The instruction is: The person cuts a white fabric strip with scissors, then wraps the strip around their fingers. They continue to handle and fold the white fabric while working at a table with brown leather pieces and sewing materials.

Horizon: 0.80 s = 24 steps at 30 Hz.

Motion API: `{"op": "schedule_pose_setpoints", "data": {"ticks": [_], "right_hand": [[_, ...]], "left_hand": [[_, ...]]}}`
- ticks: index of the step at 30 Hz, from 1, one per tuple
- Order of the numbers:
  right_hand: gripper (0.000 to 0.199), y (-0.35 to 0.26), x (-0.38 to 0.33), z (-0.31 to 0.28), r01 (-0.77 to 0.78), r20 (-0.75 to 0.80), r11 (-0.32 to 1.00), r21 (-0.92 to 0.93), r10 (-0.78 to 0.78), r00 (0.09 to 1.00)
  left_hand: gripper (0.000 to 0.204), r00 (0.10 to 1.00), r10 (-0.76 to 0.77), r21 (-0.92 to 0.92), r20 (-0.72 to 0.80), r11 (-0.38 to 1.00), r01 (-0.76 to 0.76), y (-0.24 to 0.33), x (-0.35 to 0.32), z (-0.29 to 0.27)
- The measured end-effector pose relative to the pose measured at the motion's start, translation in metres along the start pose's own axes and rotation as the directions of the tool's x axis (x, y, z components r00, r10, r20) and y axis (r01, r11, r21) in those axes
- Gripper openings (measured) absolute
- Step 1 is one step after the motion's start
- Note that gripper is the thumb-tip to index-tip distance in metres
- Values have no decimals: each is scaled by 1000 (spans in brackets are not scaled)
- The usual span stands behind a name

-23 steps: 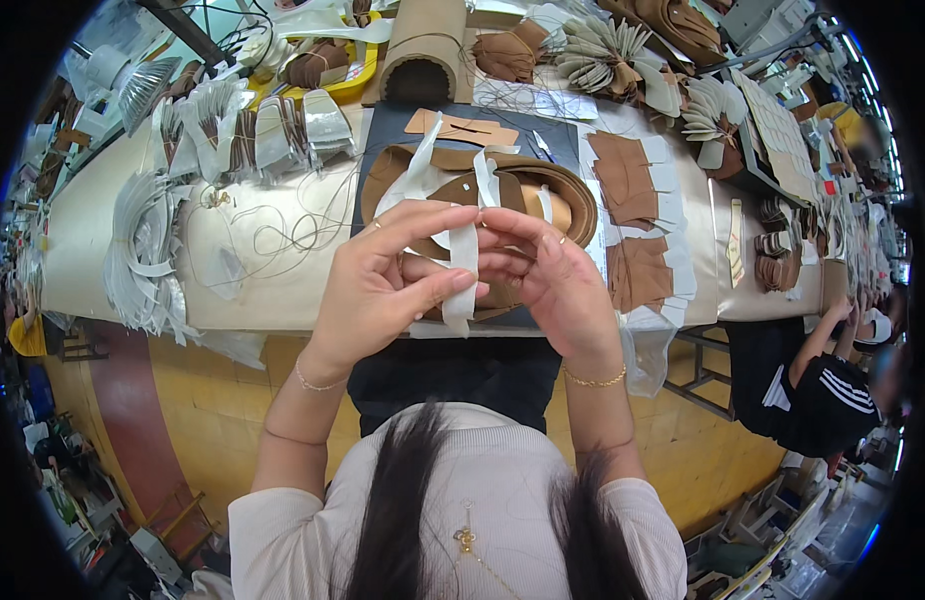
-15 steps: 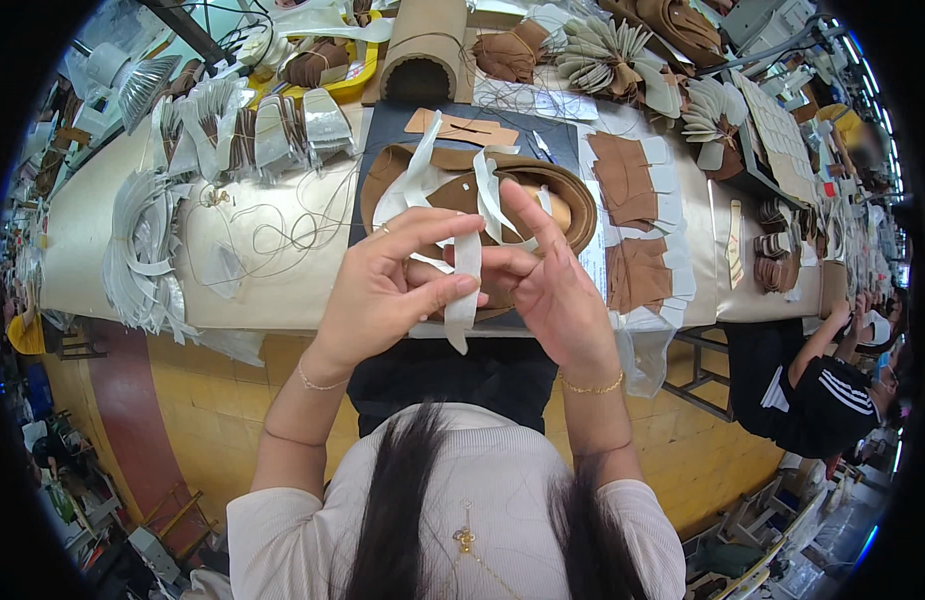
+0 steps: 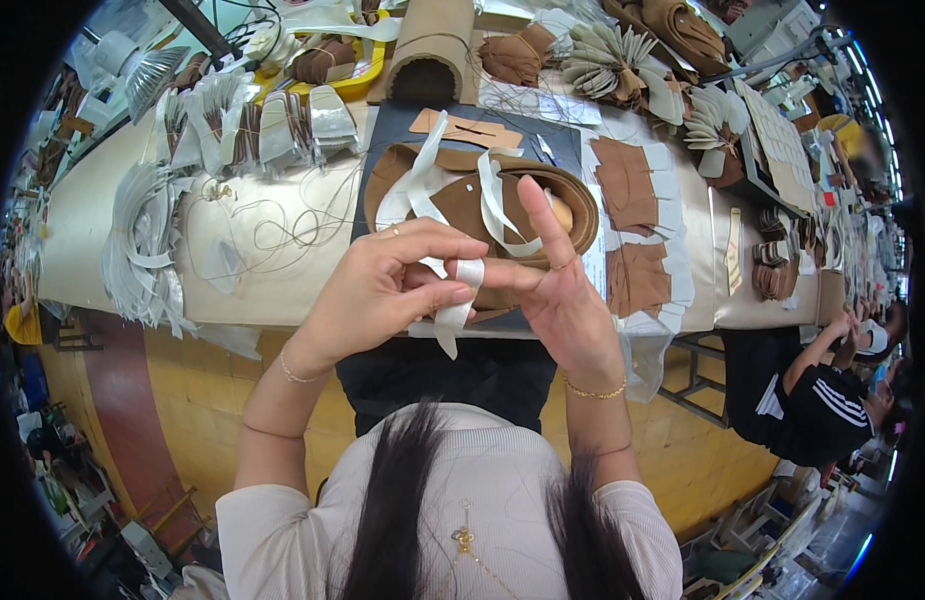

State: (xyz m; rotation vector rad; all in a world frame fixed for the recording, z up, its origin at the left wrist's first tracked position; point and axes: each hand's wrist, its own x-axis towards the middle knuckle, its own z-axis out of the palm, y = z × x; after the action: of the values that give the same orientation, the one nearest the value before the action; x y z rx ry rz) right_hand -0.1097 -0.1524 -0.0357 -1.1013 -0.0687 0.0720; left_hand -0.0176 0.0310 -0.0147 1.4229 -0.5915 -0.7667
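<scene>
White strip (image 3: 454, 325) held up

Left hand (image 3: 378, 285) pinches it between thumb and forefinger, apparently for steadiness, in front of the curled brown pieces (image 3: 463, 208). Right hand (image 3: 575, 310) is spread: 1 finger raised, another reaching the strip, seemingly as support.

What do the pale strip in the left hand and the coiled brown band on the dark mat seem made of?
Pale strip: maybe thin fabric tape or paper, smooth-looking; it bends softly. Coiled brown band: probably leather or imitation, matte; it curves without sharp creases.
</scene>
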Motion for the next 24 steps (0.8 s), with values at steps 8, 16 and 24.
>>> {"op": "schedule_pose_setpoints", "data": {"ticks": [8,16,24], "right_hand": [[88,4,3,-2,95,36,982,-166,-91,995],[85,4,4,1,143,36,972,-188,-139,990],[81,-6,1,6,168,120,941,-292,-139,983]], "left_hand": [[30,999,-39,81,37,996,36,10,0,-7],[26,962,273,305,22,914,-266,6,1,-9],[28,966,260,351,-14,905,-238,9,-3,-15]]}}
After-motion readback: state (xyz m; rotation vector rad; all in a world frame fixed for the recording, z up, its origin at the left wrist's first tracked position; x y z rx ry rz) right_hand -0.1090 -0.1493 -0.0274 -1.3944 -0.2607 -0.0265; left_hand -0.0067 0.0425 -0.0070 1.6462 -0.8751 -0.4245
